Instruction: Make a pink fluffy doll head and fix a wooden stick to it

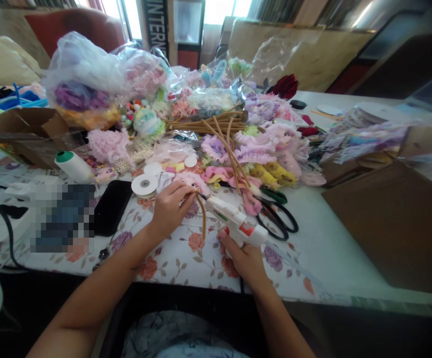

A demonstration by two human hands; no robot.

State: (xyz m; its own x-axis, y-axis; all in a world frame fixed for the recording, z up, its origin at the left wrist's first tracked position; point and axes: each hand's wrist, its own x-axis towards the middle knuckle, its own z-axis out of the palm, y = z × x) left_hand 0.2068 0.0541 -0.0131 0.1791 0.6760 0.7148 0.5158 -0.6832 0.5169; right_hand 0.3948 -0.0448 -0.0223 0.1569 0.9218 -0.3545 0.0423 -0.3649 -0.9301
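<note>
My right hand point(243, 256) is wrapped round the handle of a white glue gun point(230, 219), whose dark nozzle points up and left. At the nozzle tip, my left hand point(173, 206) pinches the upper end of a thin brown stem point(204, 223) that hangs down in a curve. Just what lies between the left fingertips is too small to tell. Behind the fingers is a fluffy pink piece point(191, 180) with a face on it. Black-handled scissors point(279, 219) lie to the right of the gun, on the flowered tablecloth point(178, 263).
A black phone point(111, 208), a white ribbon spool point(144, 185) and a thread cone point(74, 166) stand or lie to the left. Bundled brown stems point(208, 125), fluffy pieces and plastic bags point(85, 64) pile up behind. A cardboard box point(394, 214) is at the right.
</note>
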